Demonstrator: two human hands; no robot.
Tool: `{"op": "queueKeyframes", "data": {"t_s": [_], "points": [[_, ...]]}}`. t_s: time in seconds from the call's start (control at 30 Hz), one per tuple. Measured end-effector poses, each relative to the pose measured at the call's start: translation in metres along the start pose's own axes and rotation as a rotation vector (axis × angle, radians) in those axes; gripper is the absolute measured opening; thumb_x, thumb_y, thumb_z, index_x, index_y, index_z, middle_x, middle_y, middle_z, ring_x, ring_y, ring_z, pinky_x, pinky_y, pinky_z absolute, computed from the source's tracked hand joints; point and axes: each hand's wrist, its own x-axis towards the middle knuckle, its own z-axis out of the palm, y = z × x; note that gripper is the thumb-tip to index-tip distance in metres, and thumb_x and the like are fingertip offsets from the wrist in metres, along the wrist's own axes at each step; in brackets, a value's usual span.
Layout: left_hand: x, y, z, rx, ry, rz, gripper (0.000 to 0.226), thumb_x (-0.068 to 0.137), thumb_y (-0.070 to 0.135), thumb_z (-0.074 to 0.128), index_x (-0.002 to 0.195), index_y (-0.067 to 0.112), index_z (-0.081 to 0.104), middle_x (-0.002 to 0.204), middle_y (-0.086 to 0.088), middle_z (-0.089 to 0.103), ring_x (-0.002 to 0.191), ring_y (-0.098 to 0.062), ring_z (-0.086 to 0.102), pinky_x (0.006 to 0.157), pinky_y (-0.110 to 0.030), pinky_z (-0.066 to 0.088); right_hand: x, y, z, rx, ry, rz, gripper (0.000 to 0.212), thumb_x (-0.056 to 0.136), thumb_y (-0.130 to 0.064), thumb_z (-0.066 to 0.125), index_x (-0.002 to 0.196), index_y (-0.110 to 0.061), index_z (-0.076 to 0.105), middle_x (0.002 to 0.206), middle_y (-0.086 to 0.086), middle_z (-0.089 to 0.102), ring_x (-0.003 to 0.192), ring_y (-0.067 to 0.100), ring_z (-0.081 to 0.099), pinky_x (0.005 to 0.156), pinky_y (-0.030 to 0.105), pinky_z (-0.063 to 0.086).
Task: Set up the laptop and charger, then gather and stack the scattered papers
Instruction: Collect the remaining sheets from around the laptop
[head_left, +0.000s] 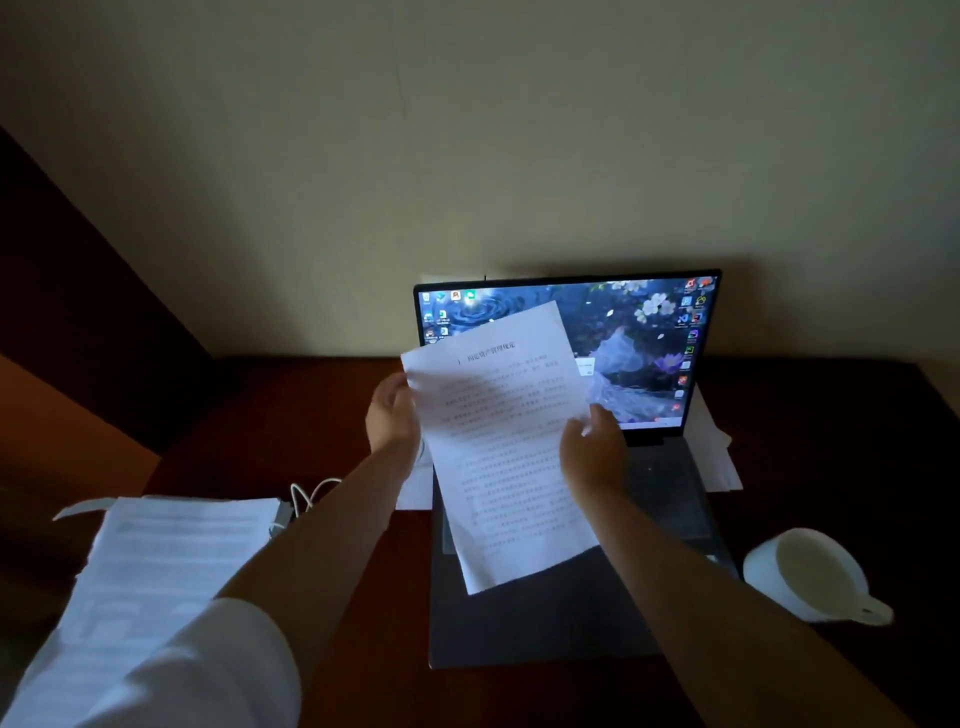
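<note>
The desk (322, 405) is dim, with the laptop (566, 613) open and lit against the wall. The paper stack (171, 566) sits off to the left, more sheets poke out from under the laptop's right side, I think. The printed sheet (498, 441) is held up over the keyboard, left hand (392, 415) and right hand (592, 452) each pinching a side edge. Best bet: keep it flat, carry it left, square it onto the stack, clear of the white cable (311, 493).
</note>
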Motion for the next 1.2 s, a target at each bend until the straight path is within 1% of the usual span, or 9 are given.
{"op": "queueKeyframes", "data": {"t_s": [0.13, 0.27, 0.33, 0.43, 0.5, 0.63, 0.83, 1.0, 1.2], "points": [[0.024, 0.049, 0.011, -0.219, -0.149, 0.043, 0.045, 0.097, 0.029, 0.039, 0.142, 0.024, 0.041, 0.136, -0.004, 0.05, 0.122, -0.022, 0.049, 0.103, -0.04, 0.042, 0.011, -0.029, 0.0, -0.033, 0.13, -0.169, 0.012, 0.089, -0.007, 0.049, 0.096, -0.001, 0.057, 0.112, 0.01, 0.053, 0.099, 0.026, 0.055, 0.073, 0.028, 0.037], [0.029, 0.077, 0.017, -0.332, -0.255, 0.127, 0.025, 0.093, 0.024, 0.04, 0.104, 0.017, 0.061, 0.095, -0.005, 0.061, 0.087, -0.021, 0.058, 0.071, -0.031, 0.048, 0.022, -0.05, -0.002, -0.109, 0.22, -0.331, 0.01, 0.086, -0.009, 0.054, 0.086, -0.002, 0.06, 0.129, 0.007, 0.05, 0.106, 0.028, 0.057, 0.073, 0.034, 0.048], [0.03, 0.088, 0.018, -0.389, -0.227, 0.136, 0.02, 0.091, 0.022, 0.042, 0.085, 0.019, 0.061, 0.082, -0.001, 0.059, 0.075, -0.018, 0.056, 0.065, -0.03, 0.046, 0.032, -0.061, -0.004, -0.24, 0.288, -0.466, 0.011, 0.077, -0.011, 0.055, 0.072, -0.003, 0.06, 0.13, 0.012, 0.055, 0.11, 0.033, 0.055, 0.081, 0.039, 0.047], [0.031, 0.101, 0.017, -0.427, -0.175, 0.133, 0.016, 0.091, 0.024, 0.044, 0.081, 0.016, 0.054, 0.077, 0.001, 0.053, 0.069, -0.015, 0.051, 0.061, -0.027, 0.043, 0.044, -0.079, -0.003, -0.364, 0.317, -0.642, 0.018, 0.068, -0.017, 0.045, 0.056, -0.006, 0.054, 0.131, 0.014, 0.057, 0.118, 0.036, 0.051, 0.094, 0.042, 0.038], [0.033, 0.103, 0.018, -0.438, -0.155, 0.105, 0.014, 0.089, 0.026, 0.047, 0.081, 0.015, 0.048, 0.079, -0.002, 0.048, 0.071, -0.017, 0.046, 0.062, -0.029, 0.038, 0.052, -0.092, -0.002, -0.43, 0.226, -0.676, 0.027, 0.067, -0.02, 0.038, 0.061, -0.004, 0.059, 0.138, 0.012, 0.052, 0.131, 0.033, 0.042, 0.106, 0.049, 0.028], [0.034, 0.103, 0.02, -0.448, -0.138, 0.095, 0.023, 0.091, 0.032, 0.047, 0.071, 0.022, 0.044, 0.08, 0.002, 0.045, 0.078, -0.017, 0.044, 0.071, -0.032, 0.037, 0.065, -0.11, 0.0, -0.537, -0.004, -0.651, 0.036, 0.079, -0.022, 0.04, 0.101, -0.013, 0.067, 0.147, -0.001, 0.04, 0.144, 0.018, 0.018, 0.115, 0.045, -0.007], [0.026, 0.099, 0.015, -0.473, -0.129, 0.129, 0.028, 0.084, 0.036, 0.053, 0.063, 0.022, 0.039, 0.067, 0.003, 0.034, 0.065, -0.016, 0.034, 0.059, -0.029, 0.03, 0.057, -0.098, -0.005, -0.505, 0.125, -0.791, 0.039, 0.071, -0.023, 0.042, 0.096, -0.017, 0.071, 0.123, -0.003, 0.058, 0.126, 0.015, 0.044, 0.116, 0.048, 0.0], [0.005, 0.091, 0.005, -0.486, -0.081, 0.106, 0.03, 0.079, 0.04, 0.054, 0.059, 0.024, 0.039, 0.075, -0.005, 0.035, 0.075, -0.018, 0.034, 0.069, -0.032, 0.03, 0.031, -0.092, -0.015, -0.479, 0.194, -0.814, 0.042, 0.072, -0.027, 0.033, 0.087, -0.018, 0.071, 0.12, -0.004, 0.062, 0.123, 0.016, 0.049, 0.115, 0.048, 0.001], [-0.022, 0.079, -0.014, -0.47, -0.057, 0.056, 0.029, 0.089, 0.034, 0.054, 0.067, 0.023, 0.041, 0.072, 0.0, 0.039, 0.075, -0.017, 0.039, 0.07, -0.032, 0.032, -0.007, -0.084, -0.036, -0.335, 0.417, -0.853, 0.025, 0.083, -0.023, 0.043, 0.066, -0.011, 0.057, 0.064, -0.001, 0.059, 0.068, 0.019, 0.059, 0.109, 0.043, 0.021]]}}
